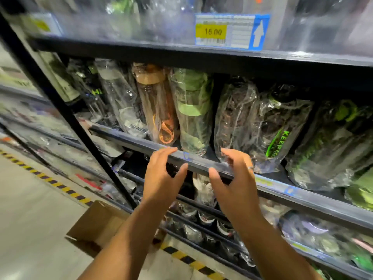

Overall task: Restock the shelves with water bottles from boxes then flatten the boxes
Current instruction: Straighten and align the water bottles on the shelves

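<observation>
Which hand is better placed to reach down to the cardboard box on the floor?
Left, probably. The cardboard box sits low on the left side, beside the left forearm, and the left hand is empty. The right hand, also empty, hovers farther right and would have to cross over.

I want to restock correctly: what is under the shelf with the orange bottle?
Under the shelf, lower shelves hold more plastic-wrapped bottles. The left hand and right hand cover some, and the dark back rows cannot be seen.

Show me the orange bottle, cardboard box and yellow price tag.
orange bottle [156, 106]: head view, its wrapped body.
cardboard box [96, 225]: head view, its brown surface.
yellow price tag [212, 31]: head view, its printed number.
</observation>
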